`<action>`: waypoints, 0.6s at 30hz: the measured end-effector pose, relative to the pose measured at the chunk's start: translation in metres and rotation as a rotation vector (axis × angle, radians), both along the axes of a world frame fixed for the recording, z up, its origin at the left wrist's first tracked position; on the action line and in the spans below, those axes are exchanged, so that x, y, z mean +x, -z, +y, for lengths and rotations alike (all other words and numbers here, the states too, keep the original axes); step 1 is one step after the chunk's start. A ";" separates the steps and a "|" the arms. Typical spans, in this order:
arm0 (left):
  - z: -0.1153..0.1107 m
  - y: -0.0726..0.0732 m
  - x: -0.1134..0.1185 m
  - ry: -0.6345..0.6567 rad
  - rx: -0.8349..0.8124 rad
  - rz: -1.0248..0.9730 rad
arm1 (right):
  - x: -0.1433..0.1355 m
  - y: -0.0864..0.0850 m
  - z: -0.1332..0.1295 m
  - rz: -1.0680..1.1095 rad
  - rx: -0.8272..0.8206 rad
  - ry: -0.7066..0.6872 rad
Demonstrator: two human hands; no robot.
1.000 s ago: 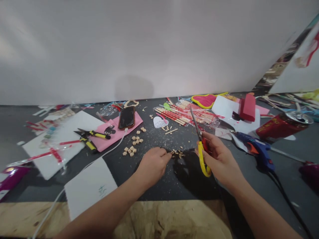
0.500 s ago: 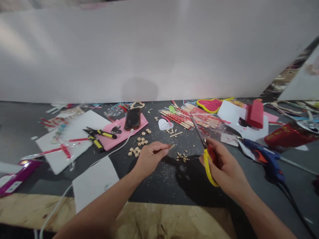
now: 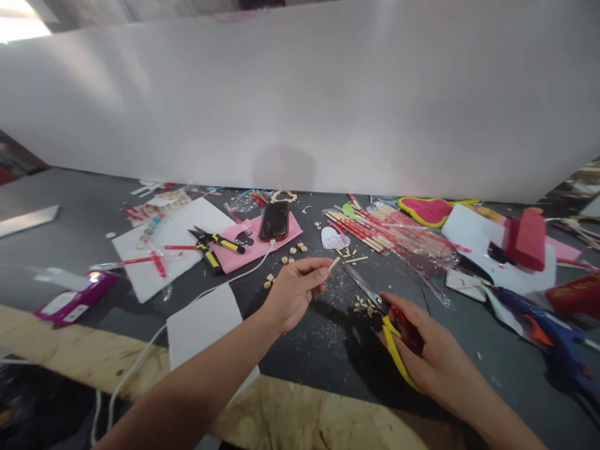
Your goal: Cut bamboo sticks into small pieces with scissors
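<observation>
My left hand (image 3: 300,290) pinches a short wooden stick (image 3: 334,264) between thumb and fingertips. Yellow-and-red-handled scissors (image 3: 391,340) are in my right hand (image 3: 429,356), fingers through the loops. Their blades point up and left, with the tip close to the stick's end. Below the blades lies a pile of small cut wooden bits (image 3: 364,305). Little clusters of wooden pieces (image 3: 293,251) lie behind my left hand, which partly hides them. A white heart-shaped paper (image 3: 334,238) with drawn lines lies beyond, near a loose stick (image 3: 359,259).
Left are pliers (image 3: 209,249), a phone (image 3: 274,220) on pink paper, white sheets (image 3: 201,325) and a purple tool (image 3: 77,300). Right are wrapped sticks (image 3: 407,237), a blue glue gun (image 3: 546,325) and a red can (image 3: 576,294). A white panel (image 3: 300,94) stands behind the table.
The view has shifted left. The scissors have moved toward my left hand, their tip now beside the stick. My left hand still pinches the stick.
</observation>
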State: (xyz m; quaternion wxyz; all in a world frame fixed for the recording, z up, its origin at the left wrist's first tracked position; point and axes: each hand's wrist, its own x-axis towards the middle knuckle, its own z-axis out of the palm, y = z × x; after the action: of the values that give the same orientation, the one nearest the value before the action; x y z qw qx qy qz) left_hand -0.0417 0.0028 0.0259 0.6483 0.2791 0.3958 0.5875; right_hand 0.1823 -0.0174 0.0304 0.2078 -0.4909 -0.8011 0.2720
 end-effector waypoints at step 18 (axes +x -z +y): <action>-0.003 0.005 0.007 0.056 0.003 0.027 | 0.000 0.001 -0.001 0.035 -0.001 -0.043</action>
State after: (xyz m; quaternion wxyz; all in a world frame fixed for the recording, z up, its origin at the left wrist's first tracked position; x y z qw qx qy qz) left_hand -0.0343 0.0002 0.0206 0.6587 0.2987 0.3958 0.5659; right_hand 0.1823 -0.0182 0.0298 0.2159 -0.4686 -0.8077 0.2853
